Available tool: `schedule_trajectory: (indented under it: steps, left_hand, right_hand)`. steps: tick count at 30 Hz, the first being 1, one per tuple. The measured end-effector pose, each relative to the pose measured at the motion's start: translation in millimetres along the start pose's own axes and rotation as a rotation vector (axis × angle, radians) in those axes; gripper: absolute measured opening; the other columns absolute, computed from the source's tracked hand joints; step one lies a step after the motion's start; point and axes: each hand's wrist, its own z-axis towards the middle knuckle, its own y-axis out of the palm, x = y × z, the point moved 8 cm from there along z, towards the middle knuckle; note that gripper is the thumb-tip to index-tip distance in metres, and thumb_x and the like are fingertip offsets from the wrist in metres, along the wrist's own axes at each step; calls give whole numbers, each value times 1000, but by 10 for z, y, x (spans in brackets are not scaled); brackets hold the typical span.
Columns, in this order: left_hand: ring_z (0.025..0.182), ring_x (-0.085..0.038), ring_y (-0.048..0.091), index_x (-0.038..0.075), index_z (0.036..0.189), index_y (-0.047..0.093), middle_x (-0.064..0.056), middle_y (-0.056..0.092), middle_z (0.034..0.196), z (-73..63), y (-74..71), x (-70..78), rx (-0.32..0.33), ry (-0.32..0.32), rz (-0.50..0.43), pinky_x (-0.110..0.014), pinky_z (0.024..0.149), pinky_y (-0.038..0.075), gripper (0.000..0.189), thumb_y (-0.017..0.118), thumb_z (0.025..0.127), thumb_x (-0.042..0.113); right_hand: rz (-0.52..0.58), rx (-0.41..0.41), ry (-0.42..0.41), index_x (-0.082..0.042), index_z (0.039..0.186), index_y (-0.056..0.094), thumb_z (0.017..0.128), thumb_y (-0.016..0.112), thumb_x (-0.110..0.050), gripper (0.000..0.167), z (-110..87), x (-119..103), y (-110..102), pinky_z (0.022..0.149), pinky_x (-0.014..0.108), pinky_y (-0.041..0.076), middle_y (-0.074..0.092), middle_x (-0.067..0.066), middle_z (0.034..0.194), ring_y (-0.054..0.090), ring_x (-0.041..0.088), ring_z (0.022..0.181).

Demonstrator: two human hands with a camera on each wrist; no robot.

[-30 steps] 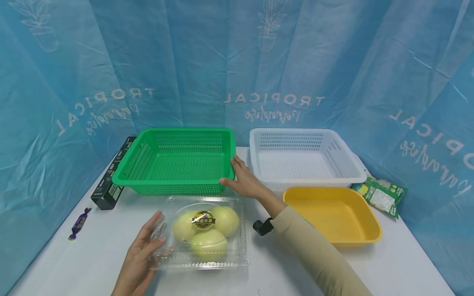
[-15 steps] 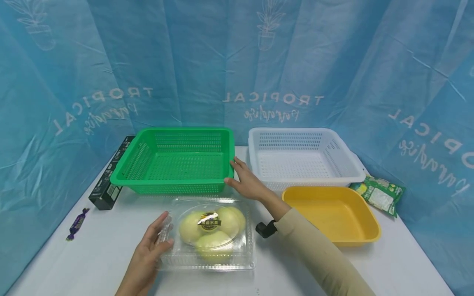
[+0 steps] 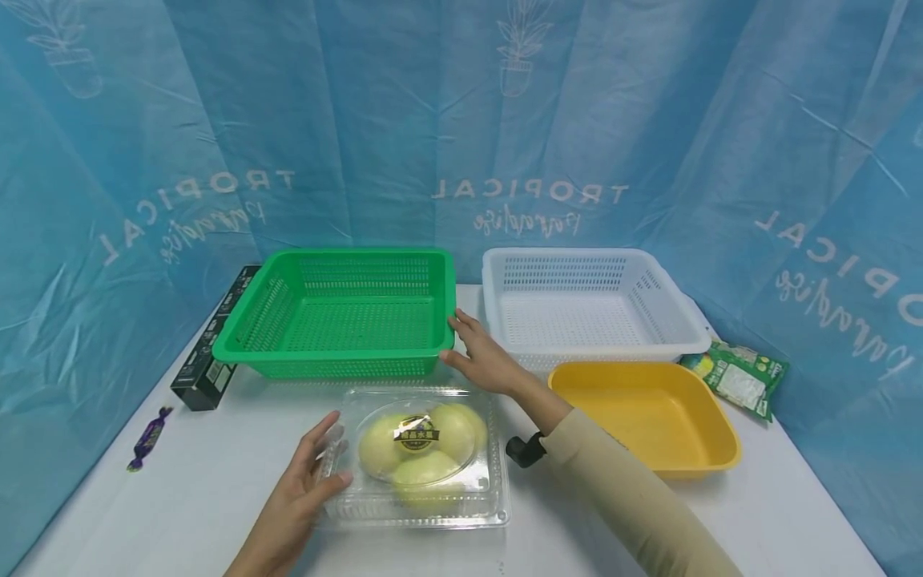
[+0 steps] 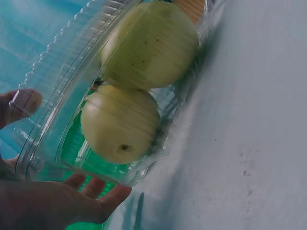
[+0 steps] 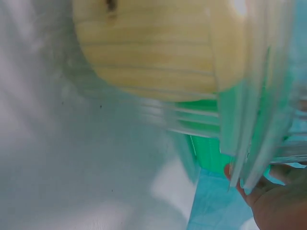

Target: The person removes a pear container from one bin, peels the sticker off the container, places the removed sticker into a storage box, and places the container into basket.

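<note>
My left hand (image 3: 297, 490) grips the left side of a clear plastic fruit box (image 3: 499, 481), thumb over the lid edge and fingers lower down. Inside lie three pale yellow-green fruits (image 3: 425, 474), beneath a lid with a dark label (image 3: 416, 433). In the left wrist view, two fruits (image 4: 120, 125) show through the box wall, with the fingers (image 4: 115, 196) along its side. My right hand (image 3: 485, 359) reaches past the box, its extended fingertips right at the green basket's (image 3: 339, 354) front right corner. The right wrist view shows the box wall partly covering that hand (image 5: 283, 199).
A white basket (image 3: 598, 351) stands right of the green one, with a yellow tray (image 3: 642, 465) before it. A green packet (image 3: 743, 378) lies far right. At left are a long black box (image 3: 205, 381) and a purple-wrapped candy (image 3: 150, 438). Blue curtains hang behind.
The left hand has shifted the fruit box a little to the right. The right hand stays by the green basket's corner, with its thumb slightly drawn back from the rim.
</note>
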Motion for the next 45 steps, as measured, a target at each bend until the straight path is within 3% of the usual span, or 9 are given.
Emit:
schedule_trajectory:
  steps: [7, 16, 36, 41, 45]
  left_hand:
    - [144, -46, -7, 32, 149, 15, -18, -1, 158, 26, 44, 24, -75, 15, 16, -69, 109, 4, 77, 61, 90, 17]
    - [144, -43, -17, 34, 147, 18, -12, -4, 159, 72, 73, 3, -114, 14, 39, -71, 108, -4, 74, 62, 89, 18]
    - [144, -37, -23, 28, 147, 20, -6, -7, 160, 137, 109, -16, -85, 13, -8, -69, 109, -10, 74, 62, 88, 16]
    - [144, -37, -21, 27, 147, 20, -6, -6, 160, 139, 114, -6, -71, 7, -6, -69, 109, -9, 75, 63, 88, 15]
    - [145, -38, -19, 27, 147, 20, -5, -5, 160, 147, 109, -15, -60, -4, -2, -70, 109, -7, 75, 63, 87, 16]
  right_hand:
    - [6, -2, -20, -6, 151, 16, 98, 49, -37, 70, -35, -8, 12, 104, 46, 44, 6, 13, 160, 34, 33, 139]
    - [32, -20, -33, -7, 151, 17, 97, 50, -35, 69, -55, 4, 33, 101, 44, 46, 6, 10, 160, 37, 32, 137]
    - [62, -17, -99, -5, 150, 21, 97, 50, -36, 68, -189, -70, -42, 103, 47, 45, 11, 14, 159, 41, 36, 134]
    - [18, 11, -106, -6, 149, 24, 97, 49, -39, 67, -253, -122, -89, 104, 48, 43, 18, 14, 157, 37, 34, 137]
    - [-45, 46, -122, -8, 148, 29, 96, 51, -39, 64, -321, -208, -130, 111, 51, 33, 27, 13, 155, 30, 32, 141]
